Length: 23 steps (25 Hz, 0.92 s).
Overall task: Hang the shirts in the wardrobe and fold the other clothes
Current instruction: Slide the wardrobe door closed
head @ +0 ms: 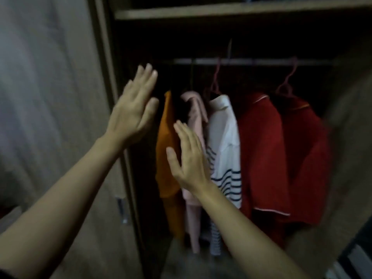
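Note:
Inside the open wardrobe, several shirts hang from a rail (251, 61): an orange shirt (166, 158), a pale pink one (194, 115), a white shirt with navy stripes (223, 141) and two red shirts (261, 150) (308, 158). My left hand (133, 108) is raised flat at the wardrobe's left edge, fingers straight, holding nothing. My right hand (188, 158) is lower, flat in front of the orange and pink shirts, also holding nothing. Whether it touches the cloth is unclear.
The wardrobe's left door (50, 97) stands beside my left arm, with a metal handle (121, 210) low down. A shelf (221, 12) runs above the rail. The right side panel (350, 137) is blurred. Pink hangers (286, 85) carry the shirts.

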### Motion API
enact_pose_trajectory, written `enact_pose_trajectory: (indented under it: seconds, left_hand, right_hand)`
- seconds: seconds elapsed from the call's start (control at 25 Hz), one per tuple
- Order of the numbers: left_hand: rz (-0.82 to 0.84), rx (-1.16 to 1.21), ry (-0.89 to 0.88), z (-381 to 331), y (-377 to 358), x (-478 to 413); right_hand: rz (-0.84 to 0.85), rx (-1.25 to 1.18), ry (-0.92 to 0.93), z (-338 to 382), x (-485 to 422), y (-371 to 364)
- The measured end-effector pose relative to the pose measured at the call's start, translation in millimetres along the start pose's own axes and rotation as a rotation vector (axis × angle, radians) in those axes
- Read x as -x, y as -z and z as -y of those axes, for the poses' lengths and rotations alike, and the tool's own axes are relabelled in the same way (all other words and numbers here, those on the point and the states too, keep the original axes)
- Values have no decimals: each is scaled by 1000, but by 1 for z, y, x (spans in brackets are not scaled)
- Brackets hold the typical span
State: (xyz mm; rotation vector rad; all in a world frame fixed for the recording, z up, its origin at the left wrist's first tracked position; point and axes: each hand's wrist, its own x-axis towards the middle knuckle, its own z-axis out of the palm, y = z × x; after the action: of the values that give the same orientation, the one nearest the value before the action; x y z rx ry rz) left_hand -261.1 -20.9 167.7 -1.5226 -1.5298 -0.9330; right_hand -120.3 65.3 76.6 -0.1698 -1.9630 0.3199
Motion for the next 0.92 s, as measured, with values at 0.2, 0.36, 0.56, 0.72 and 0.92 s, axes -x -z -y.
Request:
enact_pose_trajectory:
  seconds: [0.2,0.36,0.56,0.72,0.92]
  left_hand:
    - [140,-238,-6,76,9,126]
    - [238,-495,-127,130,12,166]
    - [376,-534,-226,179,-9,199]
    - [344,-499,-235,194,-30,207]
    - [266,-461,-267,201,-42,210]
  right_hand:
    - [385,-21,34,18,94,-81]
    - [747,81,216,39,133,-135]
    - [1200,257,436,49,175,-197]
    - [1316,550,492,41,175,-228]
    - [1385,1000,699,32,153,-235]
